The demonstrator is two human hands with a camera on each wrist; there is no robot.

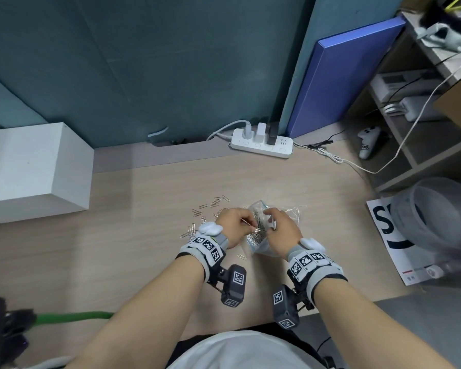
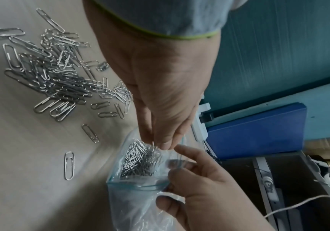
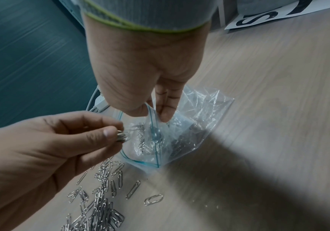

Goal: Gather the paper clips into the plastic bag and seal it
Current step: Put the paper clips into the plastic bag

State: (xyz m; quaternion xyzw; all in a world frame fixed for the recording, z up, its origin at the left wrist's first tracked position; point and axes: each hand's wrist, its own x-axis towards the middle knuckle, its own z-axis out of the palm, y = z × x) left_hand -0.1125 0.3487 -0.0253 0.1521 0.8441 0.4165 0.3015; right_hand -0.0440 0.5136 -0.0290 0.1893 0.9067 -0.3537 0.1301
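Note:
A clear zip plastic bag point(image 1: 260, 245) with a blue seal line lies on the wooden desk point(image 1: 144, 209), and many paper clips point(image 2: 140, 161) sit inside it. My right hand point(image 1: 270, 222) pinches the bag's rim point(image 3: 150, 112) between thumb and finger, which holds the mouth apart. At that mouth my left hand point(image 1: 250, 224) pinches a small bunch of clips point(image 3: 121, 136) in its fingertips point(image 2: 163, 144). Several loose silver paper clips point(image 1: 205, 213) lie scattered left of the bag, in a heap point(image 2: 57, 78) beside my left hand. One single clip point(image 1: 241, 256) lies near my left wrist.
A white box point(image 1: 32, 169) stands at the left, and a white power strip point(image 1: 261, 143) with a thin cable point(image 1: 338, 159) lies at the back. To the right are a blue folder point(image 1: 343, 75), a printed sheet point(image 1: 389, 235), a grey translucent container point(image 1: 442, 217) and a shelf point(image 1: 423, 145).

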